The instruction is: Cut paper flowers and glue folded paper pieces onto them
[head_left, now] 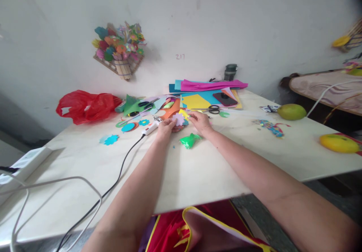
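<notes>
My left hand (166, 127) is closed on a pale purple paper flower (178, 119) with a scalloped edge. Right beside it, my right hand (200, 122) pinches a small yellow paper piece (184, 113), which touches or overlaps the flower in this view. A blue paper piece (185, 122) shows behind the flower. Just in front of the hands lies a small bright green plastic packet (189, 141). A white glue gun (152, 127) on a black cord lies left of my left hand, its front partly hidden. Blue paper flowers (111, 139) lie farther left.
Black-handled scissors (213, 109), a phone (224, 99) and coloured sheets (195, 102) lie behind the hands. A red plastic bag (87, 107) sits back left. A power strip (26, 163) and loose cables occupy the left edge. Mangoes (292, 112) rest at the right.
</notes>
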`<action>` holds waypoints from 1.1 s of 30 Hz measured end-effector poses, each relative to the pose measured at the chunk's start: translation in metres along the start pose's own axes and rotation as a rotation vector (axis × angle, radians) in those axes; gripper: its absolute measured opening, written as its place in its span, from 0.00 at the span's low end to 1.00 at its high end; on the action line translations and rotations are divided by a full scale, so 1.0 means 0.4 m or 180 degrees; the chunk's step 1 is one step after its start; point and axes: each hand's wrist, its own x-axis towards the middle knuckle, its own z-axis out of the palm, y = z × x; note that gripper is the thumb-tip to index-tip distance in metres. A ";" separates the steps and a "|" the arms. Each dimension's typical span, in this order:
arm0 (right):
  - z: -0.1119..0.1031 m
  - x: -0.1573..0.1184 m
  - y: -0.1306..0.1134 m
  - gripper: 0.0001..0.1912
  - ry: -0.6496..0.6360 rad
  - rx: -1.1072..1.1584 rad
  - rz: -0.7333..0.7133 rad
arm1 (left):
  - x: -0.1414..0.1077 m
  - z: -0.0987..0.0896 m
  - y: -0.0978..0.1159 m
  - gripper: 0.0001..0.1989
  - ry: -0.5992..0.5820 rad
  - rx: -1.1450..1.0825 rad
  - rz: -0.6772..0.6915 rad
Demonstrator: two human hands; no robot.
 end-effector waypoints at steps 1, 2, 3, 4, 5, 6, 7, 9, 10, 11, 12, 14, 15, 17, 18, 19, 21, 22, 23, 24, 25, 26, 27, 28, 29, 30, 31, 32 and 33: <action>0.001 0.000 0.001 0.08 -0.0004 0.0028 -0.0022 | 0.000 0.000 0.000 0.16 0.0000 -0.0011 -0.0001; 0.001 0.000 0.001 0.08 -0.0004 0.0039 -0.0048 | 0.001 0.000 0.000 0.15 -0.0003 -0.0022 -0.0002; 0.000 -0.001 0.000 0.07 -0.0007 0.0029 -0.0076 | 0.000 0.001 0.000 0.15 -0.0007 -0.0028 -0.0007; -0.002 -0.002 -0.002 0.06 -0.0011 -0.0002 -0.0100 | 0.000 0.001 0.000 0.15 0.0002 -0.0034 -0.0005; -0.004 -0.003 -0.005 0.06 -0.0015 -0.0049 -0.0112 | 0.000 0.002 0.000 0.15 0.0010 -0.0037 0.0000; -0.006 -0.005 -0.008 0.05 -0.0017 -0.0111 -0.0107 | 0.000 0.002 0.000 0.16 0.0019 -0.0039 0.0006; -0.009 -0.006 -0.012 0.06 -0.0019 -0.0191 -0.0089 | 0.000 0.002 0.000 0.16 0.0031 -0.0040 0.0010; -0.013 -0.008 -0.017 0.10 -0.0017 -0.0400 -0.0022 | -0.001 0.002 0.000 0.16 0.0035 -0.0032 0.0010; -0.014 -0.008 -0.019 0.12 -0.0017 -0.0509 0.0018 | 0.000 0.001 0.000 0.16 0.0024 -0.0022 0.0003; -0.015 -0.007 -0.020 0.13 -0.0022 -0.0598 0.0052 | 0.000 0.001 0.000 0.16 0.0011 -0.0009 -0.0004; -0.015 -0.006 -0.020 0.14 -0.0029 -0.0654 0.0075 | 0.000 0.000 0.000 0.16 0.0005 0.0006 -0.0008; -0.015 -0.003 -0.019 0.13 -0.0040 -0.0661 0.0068 | 0.000 0.000 0.000 0.17 -0.0001 0.0031 -0.0009; -0.014 -0.002 -0.017 0.13 -0.0038 -0.0621 0.0033 | -0.001 0.000 0.000 0.17 0.0004 0.0036 -0.0012; -0.012 0.000 -0.014 0.11 -0.0012 -0.0499 -0.0101 | -0.002 0.000 0.001 0.18 0.0005 0.0034 -0.0020; -0.011 0.001 -0.011 0.10 0.0001 -0.0433 -0.0181 | -0.003 0.001 0.001 0.19 -0.0007 0.0032 -0.0022; -0.010 0.001 -0.009 0.09 0.0004 -0.0372 -0.0252 | -0.003 0.001 0.002 0.20 -0.0023 0.0032 -0.0015; -0.008 0.000 -0.004 0.07 0.0002 -0.0287 -0.0316 | -0.004 0.001 0.002 0.20 -0.0070 0.0041 0.0015; -0.007 -0.001 -0.002 0.06 0.0005 -0.0266 -0.0304 | -0.004 0.001 0.002 0.20 -0.0088 0.0045 0.0032; -0.007 -0.001 -0.001 0.05 0.0020 -0.0260 -0.0274 | -0.004 0.001 0.002 0.20 -0.0101 0.0043 0.0044; -0.007 -0.002 0.000 0.05 0.0049 -0.0269 -0.0249 | -0.004 0.001 0.002 0.20 -0.0104 0.0034 0.0049; -0.007 -0.002 -0.001 0.05 0.0088 -0.0289 -0.0245 | -0.004 0.001 0.003 0.20 -0.0105 0.0021 0.0046; -0.008 -0.002 -0.003 0.06 0.0126 -0.0312 -0.0268 | -0.004 0.001 0.003 0.20 -0.0113 0.0012 0.0031; -0.008 -0.001 -0.005 0.07 0.0156 -0.0326 -0.0317 | -0.004 0.001 0.004 0.19 -0.0127 0.0011 0.0016; -0.009 -0.001 -0.008 0.08 0.0176 -0.0323 -0.0383 | -0.005 0.001 0.005 0.19 -0.0149 0.0014 0.0001; -0.009 0.000 -0.012 0.08 0.0185 -0.0294 -0.0455 | -0.007 0.002 0.006 0.19 -0.0171 0.0019 -0.0010; -0.009 0.000 -0.016 0.09 0.0178 -0.0244 -0.0528 | -0.008 0.002 0.008 0.19 -0.0188 0.0021 -0.0015; -0.008 0.001 -0.021 0.09 0.0156 -0.0184 -0.0594 | -0.010 0.003 0.010 0.18 -0.0202 0.0010 -0.0017; -0.006 0.001 -0.025 0.08 0.0127 -0.0129 -0.0645 | -0.011 0.004 0.012 0.18 -0.0207 -0.0019 -0.0015; -0.004 0.000 -0.029 0.08 0.0095 -0.0086 -0.0675 | -0.012 0.005 0.013 0.18 -0.0208 -0.0066 -0.0012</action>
